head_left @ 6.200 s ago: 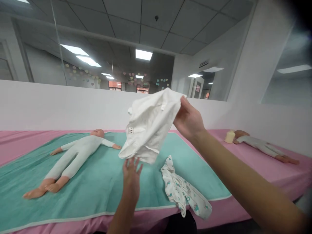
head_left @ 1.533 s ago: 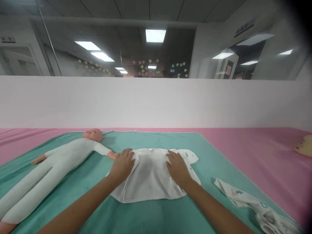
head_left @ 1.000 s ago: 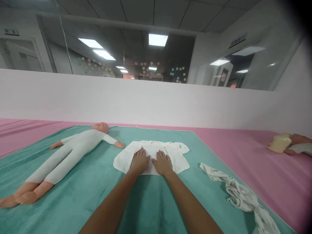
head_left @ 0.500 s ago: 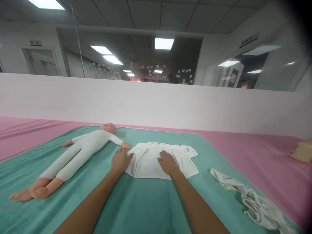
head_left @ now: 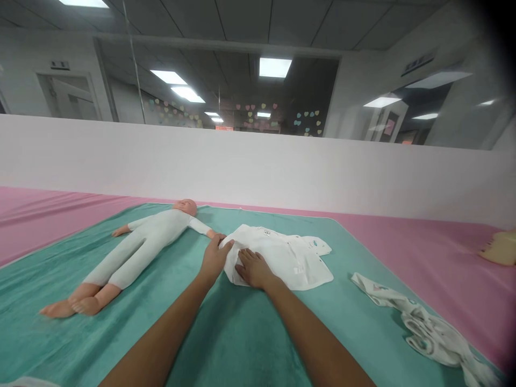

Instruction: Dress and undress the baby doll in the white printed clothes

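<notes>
A white baby shirt (head_left: 282, 258) lies spread on a green blanket (head_left: 250, 333), with a small label at its neckline and a sleeve pointing right. My left hand (head_left: 214, 259) is closed on the shirt's left edge, thumb over the cloth; its fingertips are partly hidden. Close beside it, my right hand (head_left: 255, 269) rests palm down on the left part of the shirt, fingers stretched out. To the left a baby doll (head_left: 151, 236) in a white bodysuit lies on its back, one hand near my left fingers.
A crumpled white printed cloth (head_left: 427, 325) lies at the right. Pink fabric (head_left: 435, 258) surrounds the blanket, and a low white wall (head_left: 258, 166) with glass above stands behind. A pale yellow object (head_left: 500, 247) sits at the far right edge.
My right hand has slid left across the shirt, towards my left hand. My left hand has shifted slightly up and right, and the shirt's left side has moved and creased.
</notes>
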Demonstrator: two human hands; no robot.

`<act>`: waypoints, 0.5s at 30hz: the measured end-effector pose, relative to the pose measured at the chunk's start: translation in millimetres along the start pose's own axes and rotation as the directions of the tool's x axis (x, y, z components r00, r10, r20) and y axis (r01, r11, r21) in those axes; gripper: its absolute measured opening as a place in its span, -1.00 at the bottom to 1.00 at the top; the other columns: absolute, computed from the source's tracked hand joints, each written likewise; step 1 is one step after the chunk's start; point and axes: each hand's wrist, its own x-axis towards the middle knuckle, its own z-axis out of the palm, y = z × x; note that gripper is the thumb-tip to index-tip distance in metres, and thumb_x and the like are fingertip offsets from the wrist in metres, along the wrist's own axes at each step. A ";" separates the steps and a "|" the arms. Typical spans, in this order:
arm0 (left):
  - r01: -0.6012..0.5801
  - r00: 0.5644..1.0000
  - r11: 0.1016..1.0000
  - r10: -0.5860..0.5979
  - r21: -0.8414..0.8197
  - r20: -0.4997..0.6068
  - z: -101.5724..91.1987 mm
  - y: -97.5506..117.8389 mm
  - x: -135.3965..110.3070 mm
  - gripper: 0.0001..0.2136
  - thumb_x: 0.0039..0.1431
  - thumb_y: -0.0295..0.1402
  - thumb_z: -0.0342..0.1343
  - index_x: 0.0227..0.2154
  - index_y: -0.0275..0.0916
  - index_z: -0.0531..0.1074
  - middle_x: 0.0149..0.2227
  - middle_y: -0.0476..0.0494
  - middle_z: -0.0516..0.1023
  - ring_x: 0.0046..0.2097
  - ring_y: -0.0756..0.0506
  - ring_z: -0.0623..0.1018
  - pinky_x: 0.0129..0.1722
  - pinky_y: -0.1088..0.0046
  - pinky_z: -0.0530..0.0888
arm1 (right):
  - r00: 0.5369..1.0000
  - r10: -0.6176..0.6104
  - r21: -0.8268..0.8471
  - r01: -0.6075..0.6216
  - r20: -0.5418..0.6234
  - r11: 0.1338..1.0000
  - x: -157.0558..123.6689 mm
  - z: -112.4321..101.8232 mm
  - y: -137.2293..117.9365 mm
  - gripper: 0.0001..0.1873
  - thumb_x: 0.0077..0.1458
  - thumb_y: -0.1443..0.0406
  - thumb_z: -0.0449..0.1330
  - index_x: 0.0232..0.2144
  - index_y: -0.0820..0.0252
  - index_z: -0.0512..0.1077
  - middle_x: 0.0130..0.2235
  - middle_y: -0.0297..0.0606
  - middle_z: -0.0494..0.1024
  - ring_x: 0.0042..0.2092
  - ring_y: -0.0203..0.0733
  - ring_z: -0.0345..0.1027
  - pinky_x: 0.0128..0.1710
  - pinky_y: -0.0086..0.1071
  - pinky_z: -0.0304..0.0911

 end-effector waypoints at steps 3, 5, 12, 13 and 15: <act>0.010 1.000 0.999 -0.011 -0.053 -0.023 -7.1 -2.8 2.8 -0.75 0.06 -0.26 -0.03 -0.21 -0.23 0.33 -0.15 -0.09 0.43 -0.15 -0.11 0.43 -0.16 0.39 0.38 | 0.989 0.126 -0.029 -0.128 -0.074 0.991 10.3 4.9 -7.3 -0.47 0.17 0.06 -0.17 0.10 0.20 0.12 0.12 -0.07 0.24 0.14 -0.03 0.02 0.08 -0.07 -0.07; -0.006 0.995 1.000 0.006 0.001 -0.099 -11.9 -6.1 5.6 -0.77 0.02 -0.36 -0.03 -0.22 -0.22 0.33 -0.14 -0.11 0.40 -0.11 -0.11 0.41 -0.14 0.39 0.37 | 0.985 0.146 -0.036 -0.150 -0.093 0.988 14.1 5.0 -11.9 -0.47 0.17 0.05 -0.16 0.09 0.20 0.14 0.12 -0.06 0.23 0.13 -0.01 0.02 0.06 -0.05 -0.07; -0.084 0.956 0.995 0.067 -0.046 -0.286 -14.5 2.7 0.5 -0.79 -0.02 -0.42 -0.03 -0.26 -0.20 0.33 -0.21 -0.10 0.39 -0.31 -0.05 0.40 -0.29 0.43 0.35 | 0.999 -0.011 0.119 0.015 -0.040 0.993 15.2 -3.0 -9.4 -0.62 0.13 0.18 -0.03 0.01 0.05 0.23 0.06 -0.29 0.34 0.08 -0.18 0.13 0.08 -0.29 -0.06; -0.081 0.964 0.986 0.040 -0.147 -0.262 -13.0 5.5 -1.1 -0.78 -0.04 -0.42 -0.01 -0.27 -0.20 0.33 -0.24 -0.08 0.40 -0.37 -0.02 0.39 -0.35 0.46 0.34 | 0.998 0.024 0.129 -0.016 -0.060 0.992 16.2 -1.9 -6.9 -0.65 0.13 0.20 -0.02 -0.03 0.07 0.27 -0.01 -0.29 0.39 0.03 -0.19 0.19 0.04 -0.33 -0.02; -0.059 0.979 0.920 -0.022 -0.388 -0.202 -10.1 9.7 -3.3 -0.79 -0.09 -0.45 0.01 -0.31 -0.20 0.33 -0.34 -0.03 0.41 -0.45 0.02 0.36 -0.46 0.53 0.30 | 0.988 0.120 0.131 -0.107 -0.093 0.986 18.8 1.8 -1.2 -0.68 0.14 0.24 -0.06 -0.08 0.16 0.30 -0.09 -0.23 0.44 -0.06 -0.17 0.26 -0.05 -0.36 0.06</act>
